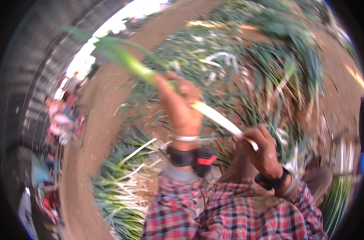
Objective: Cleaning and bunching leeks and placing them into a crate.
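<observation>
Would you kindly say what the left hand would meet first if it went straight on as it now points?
Besides the green-and-white stalk it grips, the left hand would probably meet the green leaves strewn ahead, though its height above them is unclear.

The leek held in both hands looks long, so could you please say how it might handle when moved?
The leek runs straight between the left hand and right hand, so that stretch is probably fairly stiff. The green leaves, spreading beyond the left hand, would likely flop. Being slender, it is probably light.
</observation>
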The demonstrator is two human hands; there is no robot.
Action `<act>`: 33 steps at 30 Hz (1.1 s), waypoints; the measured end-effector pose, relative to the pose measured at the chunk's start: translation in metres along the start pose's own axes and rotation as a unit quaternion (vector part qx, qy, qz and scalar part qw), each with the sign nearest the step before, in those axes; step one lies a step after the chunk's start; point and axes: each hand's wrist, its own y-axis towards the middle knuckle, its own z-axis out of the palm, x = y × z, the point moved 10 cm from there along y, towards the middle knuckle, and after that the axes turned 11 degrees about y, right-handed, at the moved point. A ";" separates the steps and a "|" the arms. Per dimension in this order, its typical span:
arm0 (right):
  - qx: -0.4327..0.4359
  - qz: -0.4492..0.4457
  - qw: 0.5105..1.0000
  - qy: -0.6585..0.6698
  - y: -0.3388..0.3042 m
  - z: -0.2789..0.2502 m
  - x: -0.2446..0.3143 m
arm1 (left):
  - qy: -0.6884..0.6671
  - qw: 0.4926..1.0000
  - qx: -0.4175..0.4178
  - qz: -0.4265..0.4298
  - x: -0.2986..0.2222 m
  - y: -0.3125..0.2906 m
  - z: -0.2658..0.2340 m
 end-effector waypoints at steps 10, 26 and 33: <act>0.032 0.024 0.998 0.039 0.004 0.021 0.007 | 0.066 0.990 -0.107 0.067 -0.032 -0.022 -0.004; 0.117 0.005 0.988 0.098 -0.002 0.001 0.011 | 0.129 0.982 -0.109 0.083 -0.024 -0.012 -0.005; 0.031 0.270 0.834 0.480 -0.050 -0.014 -0.076 | 0.085 0.995 -0.037 0.026 0.004 0.022 -0.038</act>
